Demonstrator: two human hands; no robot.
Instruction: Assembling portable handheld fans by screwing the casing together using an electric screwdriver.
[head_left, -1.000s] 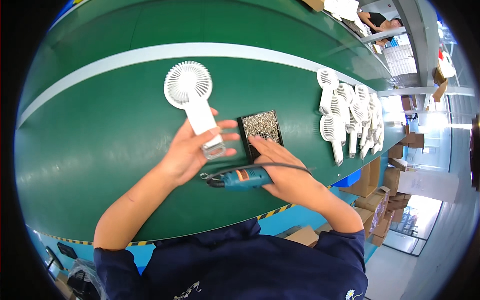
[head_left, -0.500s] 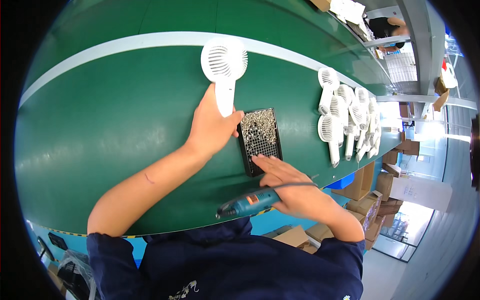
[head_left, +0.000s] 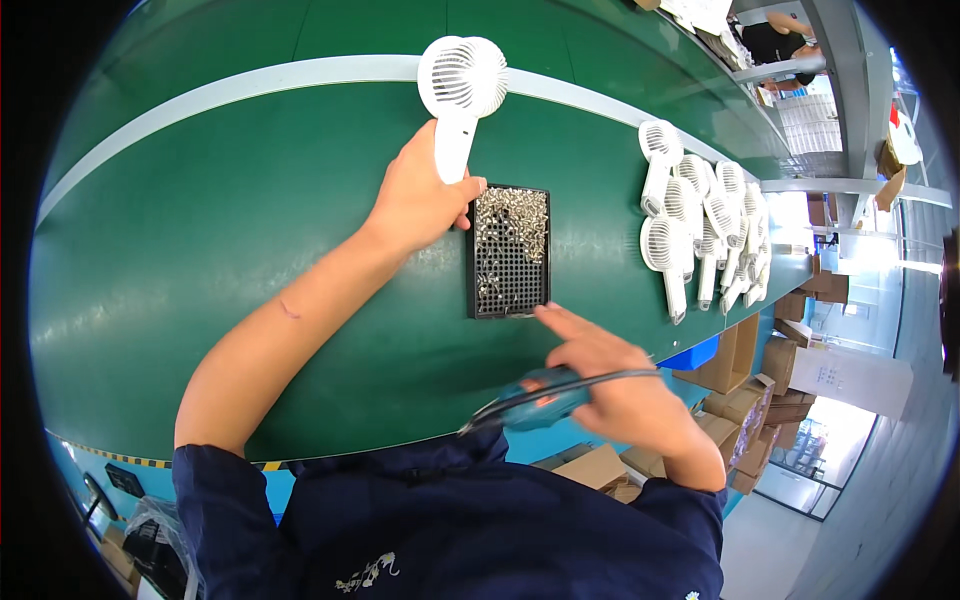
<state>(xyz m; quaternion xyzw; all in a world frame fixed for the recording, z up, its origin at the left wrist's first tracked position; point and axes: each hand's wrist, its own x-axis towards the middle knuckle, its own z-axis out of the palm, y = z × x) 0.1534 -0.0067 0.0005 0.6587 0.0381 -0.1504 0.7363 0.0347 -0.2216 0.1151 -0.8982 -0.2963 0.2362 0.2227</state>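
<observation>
My left hand (head_left: 415, 190) is closed round the handle of a white handheld fan (head_left: 454, 148), whose round slatted head points away from me. Its thumb lies at the far left corner of a black tray (head_left: 472, 275) with a grid of small holes. Small silvery screws (head_left: 530, 212) are heaped over the tray's far part, while many near holes stand bare. My right hand (head_left: 630, 385) is closed on a teal electric screwdriver (head_left: 540, 402), held sideways with its dark cable crossing the hand. The right index finger stretches to the tray's near right corner.
Several more white handheld fans (head_left: 715, 215) lie grouped on the green table (head_left: 250, 220) to the right. A blue bin (head_left: 692, 355) and cardboard boxes (head_left: 735, 360) stand beyond the right edge. Another person (head_left: 775, 45) shows at the far right, behind a metal frame.
The tray has shifted away from me and turned straighter. My left hand and the fan have moved slightly farther off. My right hand has drawn back from over the holes to the near corner.
</observation>
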